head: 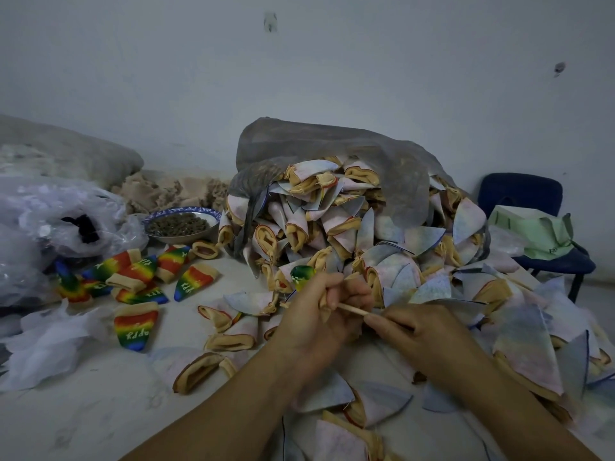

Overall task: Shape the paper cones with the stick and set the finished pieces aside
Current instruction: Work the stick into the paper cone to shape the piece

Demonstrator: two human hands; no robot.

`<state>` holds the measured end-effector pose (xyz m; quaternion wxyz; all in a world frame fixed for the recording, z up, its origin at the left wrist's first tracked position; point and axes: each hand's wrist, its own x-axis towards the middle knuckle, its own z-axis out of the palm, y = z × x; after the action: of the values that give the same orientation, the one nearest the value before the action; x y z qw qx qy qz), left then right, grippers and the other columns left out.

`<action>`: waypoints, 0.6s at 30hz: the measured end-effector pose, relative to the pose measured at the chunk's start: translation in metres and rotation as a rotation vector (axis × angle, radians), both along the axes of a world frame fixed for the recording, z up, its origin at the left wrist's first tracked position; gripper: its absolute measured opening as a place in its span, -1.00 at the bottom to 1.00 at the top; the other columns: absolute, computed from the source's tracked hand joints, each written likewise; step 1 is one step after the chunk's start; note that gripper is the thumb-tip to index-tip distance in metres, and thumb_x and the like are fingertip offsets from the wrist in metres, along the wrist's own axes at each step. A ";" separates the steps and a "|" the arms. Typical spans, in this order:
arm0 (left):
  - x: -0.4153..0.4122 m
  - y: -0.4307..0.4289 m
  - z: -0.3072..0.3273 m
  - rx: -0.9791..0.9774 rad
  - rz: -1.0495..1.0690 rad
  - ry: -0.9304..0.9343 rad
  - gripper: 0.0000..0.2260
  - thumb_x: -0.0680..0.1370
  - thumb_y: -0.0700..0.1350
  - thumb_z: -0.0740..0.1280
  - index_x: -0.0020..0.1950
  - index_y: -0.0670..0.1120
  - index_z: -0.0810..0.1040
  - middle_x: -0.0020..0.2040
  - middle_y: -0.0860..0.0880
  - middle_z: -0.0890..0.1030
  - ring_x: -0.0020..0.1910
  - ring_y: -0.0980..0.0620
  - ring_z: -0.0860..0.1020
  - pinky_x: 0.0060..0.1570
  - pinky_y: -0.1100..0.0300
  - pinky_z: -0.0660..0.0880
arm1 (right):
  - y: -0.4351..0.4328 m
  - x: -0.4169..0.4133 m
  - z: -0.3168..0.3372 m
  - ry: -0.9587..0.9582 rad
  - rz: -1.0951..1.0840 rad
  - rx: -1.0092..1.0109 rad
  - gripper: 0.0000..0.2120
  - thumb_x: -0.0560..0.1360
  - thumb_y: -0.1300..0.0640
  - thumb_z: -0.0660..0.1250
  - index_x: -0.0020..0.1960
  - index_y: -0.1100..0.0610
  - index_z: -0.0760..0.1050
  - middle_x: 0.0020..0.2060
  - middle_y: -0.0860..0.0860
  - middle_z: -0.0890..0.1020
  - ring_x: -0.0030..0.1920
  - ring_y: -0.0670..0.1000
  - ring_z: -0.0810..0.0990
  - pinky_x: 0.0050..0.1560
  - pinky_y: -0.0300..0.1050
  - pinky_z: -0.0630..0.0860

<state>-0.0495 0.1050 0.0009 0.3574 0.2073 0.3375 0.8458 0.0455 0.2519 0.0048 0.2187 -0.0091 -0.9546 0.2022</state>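
A paper cone (302, 274), green and yellow at its tip, is gripped in the curled fingers of the left hand (316, 317) at the centre of the frame. A thin stick (352, 309) is pinched by the right hand (412, 331) just beside it, its far end hidden among the left fingers. Behind, a pile of pale cones (366, 234) is spilled from a grey bag (332, 144). Rainbow pieces (133, 277) are scattered at centre left, below a bowl (181, 237).

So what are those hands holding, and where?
The left hand grips a rainbow cone around its middle; the right hand pinches the stick at its near end.
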 end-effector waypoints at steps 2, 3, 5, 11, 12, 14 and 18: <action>0.000 0.000 -0.002 0.005 -0.042 0.033 -0.61 0.46 -0.12 0.26 -0.59 -0.06 0.38 -0.24 -0.07 0.65 -0.19 0.03 0.64 0.05 0.11 0.53 | -0.004 -0.002 -0.002 0.009 0.016 -0.080 -0.41 0.38 -0.39 0.02 -0.17 0.00 0.63 -0.38 -0.04 0.61 -0.34 -0.11 0.55 -0.32 -0.14 0.46; 0.001 0.001 -0.002 -0.004 -0.048 0.064 -0.61 0.46 -0.12 0.25 -0.59 -0.05 0.38 -0.22 -0.06 0.66 -0.16 0.04 0.64 0.06 0.14 0.52 | -0.007 -0.003 -0.004 0.014 0.023 -0.122 -0.41 0.37 -0.39 0.03 -0.14 0.00 0.65 -0.36 -0.05 0.62 -0.32 -0.13 0.56 -0.31 -0.17 0.46; 0.005 0.004 -0.001 -0.045 -0.021 0.120 -0.61 0.45 -0.09 0.25 -0.60 -0.03 0.39 -0.19 -0.04 0.67 -0.12 0.05 0.64 0.00 0.20 0.54 | -0.013 -0.005 -0.005 0.024 0.024 -0.191 -0.43 0.35 -0.39 0.06 -0.09 -0.02 0.66 -0.32 -0.06 0.65 -0.27 -0.16 0.57 -0.28 -0.22 0.47; 0.013 0.011 0.001 -0.188 0.139 0.242 -0.46 0.63 -0.11 0.11 -0.55 -0.05 0.50 -0.17 -0.02 0.70 -0.10 0.09 0.64 -0.06 0.25 0.54 | -0.025 -0.007 -0.008 -0.007 0.010 -0.340 -0.62 0.43 -0.21 0.19 -0.20 0.03 0.65 -0.36 -0.22 0.63 -0.31 -0.28 0.55 -0.28 -0.46 0.39; 0.012 0.011 0.000 -0.198 0.171 0.235 -0.50 0.63 -0.11 0.12 -0.51 -0.13 0.48 -0.16 -0.06 0.70 -0.10 0.06 0.65 -0.10 0.26 0.55 | -0.026 -0.007 -0.009 -0.024 0.009 -0.353 -0.70 0.48 -0.13 0.23 -0.21 0.01 0.64 -0.36 -0.28 0.62 -0.28 -0.32 0.54 -0.25 -0.49 0.38; 0.010 0.011 -0.004 -0.215 0.212 0.216 -0.52 0.63 -0.09 0.16 -0.50 -0.14 0.45 -0.15 -0.09 0.70 -0.13 0.05 0.66 -0.14 0.26 0.57 | -0.027 -0.008 -0.009 -0.044 0.011 -0.363 -0.74 0.51 -0.07 0.24 -0.17 0.01 0.65 -0.32 -0.28 0.63 -0.21 -0.34 0.55 -0.20 -0.50 0.39; 0.003 0.011 -0.007 -0.178 0.231 0.120 -0.47 0.64 -0.10 0.17 -0.58 -0.06 0.38 -0.22 -0.09 0.68 -0.17 0.06 0.66 -0.10 0.19 0.55 | -0.020 -0.005 -0.007 -0.087 0.067 -0.301 -0.66 0.50 -0.16 0.17 -0.04 0.00 0.63 -0.20 -0.09 0.66 -0.17 -0.19 0.59 -0.14 -0.26 0.50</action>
<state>-0.0464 0.1157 -0.0065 0.2540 0.1847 0.4534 0.8341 0.0406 0.2316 -0.0022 0.1667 -0.0188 -0.9218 0.3494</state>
